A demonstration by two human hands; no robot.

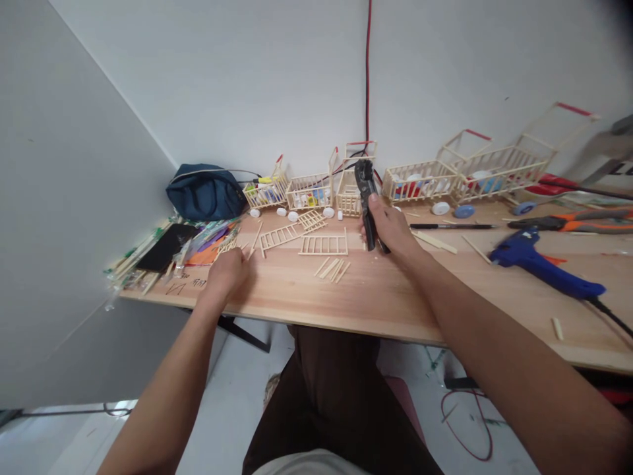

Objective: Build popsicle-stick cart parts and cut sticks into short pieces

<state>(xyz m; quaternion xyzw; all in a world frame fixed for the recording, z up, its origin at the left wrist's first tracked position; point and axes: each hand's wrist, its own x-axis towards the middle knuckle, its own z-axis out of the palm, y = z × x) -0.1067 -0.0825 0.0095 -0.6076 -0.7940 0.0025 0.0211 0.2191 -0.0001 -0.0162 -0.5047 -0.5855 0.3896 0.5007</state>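
Observation:
My right hand [388,227] is closed round the handles of a black hand tool [366,191], its head pointing up toward the small carts. At the left, my left hand [230,270] rests low over the tabletop with curled fingers; thin wooden sticks show at its fingertips. Between the hands lie ladder-like stick frames, one straight [324,246] and one slanted [279,237], with a smaller grid [312,221] behind them. Several short loose sticks [333,269] lie in front of the straight frame.
Stick-built carts [420,181] with wheels line the wall. A blue bag [205,192] and a black phone [168,247] are at the left. On the right lie a blue glue gun [544,267], orange-handled pliers [578,221] and a black pen [452,226]. The table's front edge [336,326] is near my lap.

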